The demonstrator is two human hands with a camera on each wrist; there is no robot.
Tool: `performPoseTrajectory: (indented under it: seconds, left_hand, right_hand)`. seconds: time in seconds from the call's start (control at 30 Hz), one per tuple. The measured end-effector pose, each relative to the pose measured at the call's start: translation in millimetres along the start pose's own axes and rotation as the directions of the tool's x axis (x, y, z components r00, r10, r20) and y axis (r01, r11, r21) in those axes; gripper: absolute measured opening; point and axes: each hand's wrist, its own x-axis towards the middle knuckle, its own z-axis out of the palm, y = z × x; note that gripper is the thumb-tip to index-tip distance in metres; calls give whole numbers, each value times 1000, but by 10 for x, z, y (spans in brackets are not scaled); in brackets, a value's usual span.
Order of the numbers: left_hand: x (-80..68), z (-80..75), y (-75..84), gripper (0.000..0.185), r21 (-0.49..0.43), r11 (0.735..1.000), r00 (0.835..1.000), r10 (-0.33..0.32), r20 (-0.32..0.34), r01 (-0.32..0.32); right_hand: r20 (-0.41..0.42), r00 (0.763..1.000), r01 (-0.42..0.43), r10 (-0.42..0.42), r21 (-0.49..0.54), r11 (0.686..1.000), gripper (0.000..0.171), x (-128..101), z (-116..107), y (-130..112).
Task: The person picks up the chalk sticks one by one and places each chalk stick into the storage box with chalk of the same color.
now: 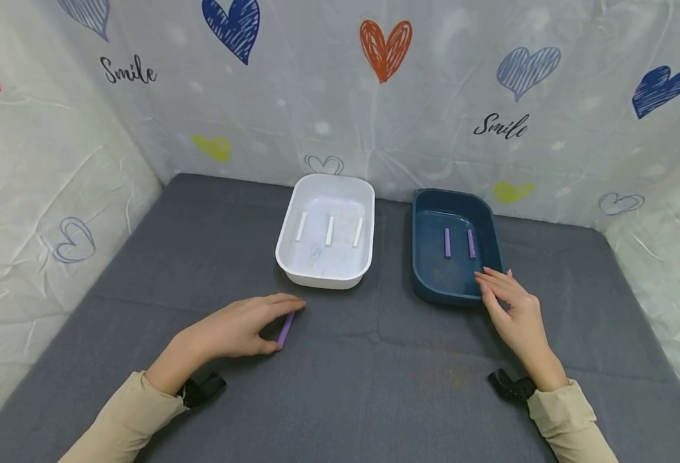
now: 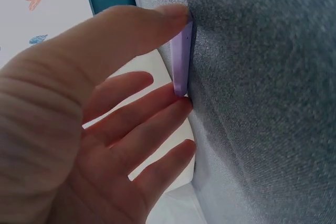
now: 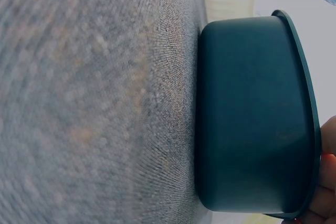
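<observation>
While three white sticks (image 1: 329, 229) lay in the white tray (image 1: 293, 269) and two purple sticks (image 1: 459, 243) in the blue tray (image 1: 426, 289), the left hand (image 1: 237, 328) pinched the last purple stick (image 1: 285, 328) on the near grey cloth (image 1: 374, 386), and the right hand (image 1: 510, 305) rested with straight fingers on the blue tray's near rim.

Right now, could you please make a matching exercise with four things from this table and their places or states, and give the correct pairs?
Things:
1. white sticks
2. loose purple stick
3. right hand
4. white tray

Places or states:
A. rests on the rim of the dark blue tray
B. lies on the grey cloth, pinched by the left hand
C. stands left of the dark blue tray
D. lie inside the white tray

Pairs: 1-D, 2-B, 3-A, 4-C
</observation>
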Motion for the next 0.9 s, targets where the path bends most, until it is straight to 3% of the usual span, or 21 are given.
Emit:
performPoseTrajectory:
  seconds: [0.27, 0.5, 0.9]
  left_hand:
    - [22, 4, 32, 75, 27, 1000, 999, 8, -54, -7]
    - [36, 12, 59, 76, -19, 999, 999, -27, -43, 26]
    - [146, 91, 122, 80, -85, 996, 994, -34, -105, 25]
  right_hand:
    - [2, 1000, 8, -8, 8, 1000, 20, -3, 1, -7]
    - [5, 1000, 7, -7, 12, 1000, 20, -1, -1, -7]
    - [4, 1000, 8, -8, 4, 1000, 20, 1, -3, -8]
